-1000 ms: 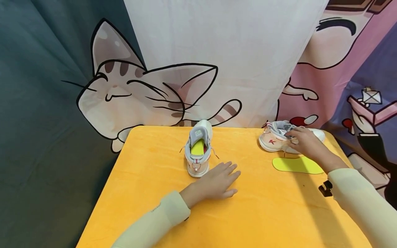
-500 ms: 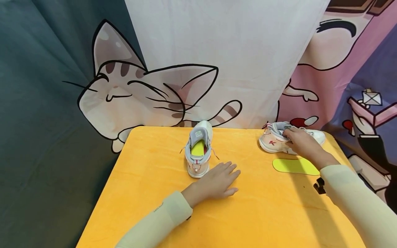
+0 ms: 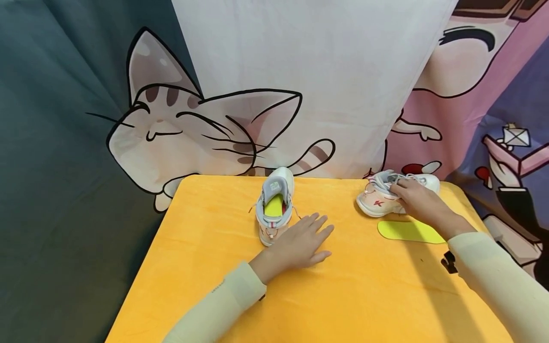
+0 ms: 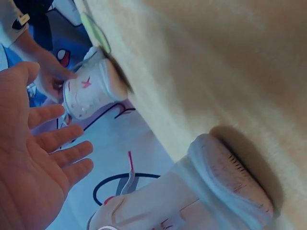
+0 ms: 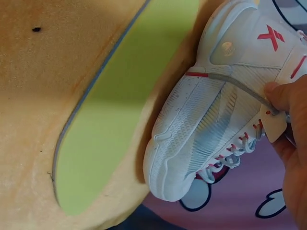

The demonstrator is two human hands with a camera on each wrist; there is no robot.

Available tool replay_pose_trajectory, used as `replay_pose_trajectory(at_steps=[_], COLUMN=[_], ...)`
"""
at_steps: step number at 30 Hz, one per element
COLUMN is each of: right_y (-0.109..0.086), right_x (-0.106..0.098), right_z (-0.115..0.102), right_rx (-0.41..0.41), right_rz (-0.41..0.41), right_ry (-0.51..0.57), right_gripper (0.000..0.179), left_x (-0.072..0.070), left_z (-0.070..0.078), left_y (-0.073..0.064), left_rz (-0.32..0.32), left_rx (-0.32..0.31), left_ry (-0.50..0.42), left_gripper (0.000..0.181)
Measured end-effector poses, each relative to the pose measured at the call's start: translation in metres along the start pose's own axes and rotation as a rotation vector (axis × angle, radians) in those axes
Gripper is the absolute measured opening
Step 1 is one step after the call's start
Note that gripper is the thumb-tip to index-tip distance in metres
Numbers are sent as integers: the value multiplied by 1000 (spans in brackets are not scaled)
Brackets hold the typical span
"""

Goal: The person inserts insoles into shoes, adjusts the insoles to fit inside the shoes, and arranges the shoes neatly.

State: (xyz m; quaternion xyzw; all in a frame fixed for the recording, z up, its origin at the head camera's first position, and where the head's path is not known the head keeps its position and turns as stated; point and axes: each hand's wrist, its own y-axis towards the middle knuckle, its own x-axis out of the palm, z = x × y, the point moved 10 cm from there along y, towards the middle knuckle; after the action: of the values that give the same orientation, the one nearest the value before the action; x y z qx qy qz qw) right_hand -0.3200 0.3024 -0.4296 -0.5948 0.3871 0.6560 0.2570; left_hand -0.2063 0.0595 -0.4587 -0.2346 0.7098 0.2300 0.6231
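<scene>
At the right of the table, my right hand point(image 3: 418, 202) grips a white sneaker point(image 5: 216, 110) by the side of its opening. The thumb lies on the outer side, beside a grey lace; the other fingers are partly hidden behind the edge. A yellow-green insole point(image 5: 110, 110) lies flat along the near side of that sneaker. Another sneaker point(image 3: 274, 205) stands near the middle, toe towards the back, with a yellow-green insole inside. Just in front and to the right of its heel is my left hand point(image 3: 298, 243), palm down, fingers spread, holding nothing.
The table has a yellow-orange cover point(image 3: 343, 295). Right behind it hangs a printed cloth backdrop point(image 3: 343, 85) with a cartoon cat. Dark fabric point(image 3: 77, 214) is beyond the table's left edge.
My right hand has moved onto the right sneaker's opening and gripped it. That sneaker has turned slightly, and its toe has shifted left. My left hand has barely moved.
</scene>
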Motion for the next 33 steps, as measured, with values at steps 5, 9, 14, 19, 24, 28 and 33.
replay_pose_trajectory(at_steps=[5, 9, 14, 19, 24, 28, 33], right_y=[0, -1, -4, -7, -9, -10, -13], right_x=[-8, -17, -22, -23, -25, -25, -19], right_z=[-19, -42, -74, -106, -134, -149, -160], right_rx=[-100, -191, -285, -369, -435, -476, -500], right_rz=[73, 120, 141, 150, 172, 187, 192], right_ry=[-19, -33, -34, -20, -10, -22, -38], right_gripper=[33, 37, 38, 43, 43, 38, 38], left_x=[-11, -15, -19, -23, -30, -33, -28], left_z=[-10, -19, -29, -34, -32, -28, -22], left_y=[1, 2, 4, 7, 11, 17, 22], left_rz=[19, 26, 62, 112, 184, 227, 202], left_rx=[-33, -67, -120, -145, -136, -121, -94], left_ry=[4, -35, -103, -184, -258, -347, -492], left_gripper=[65, 63, 63, 67, 71, 74, 67])
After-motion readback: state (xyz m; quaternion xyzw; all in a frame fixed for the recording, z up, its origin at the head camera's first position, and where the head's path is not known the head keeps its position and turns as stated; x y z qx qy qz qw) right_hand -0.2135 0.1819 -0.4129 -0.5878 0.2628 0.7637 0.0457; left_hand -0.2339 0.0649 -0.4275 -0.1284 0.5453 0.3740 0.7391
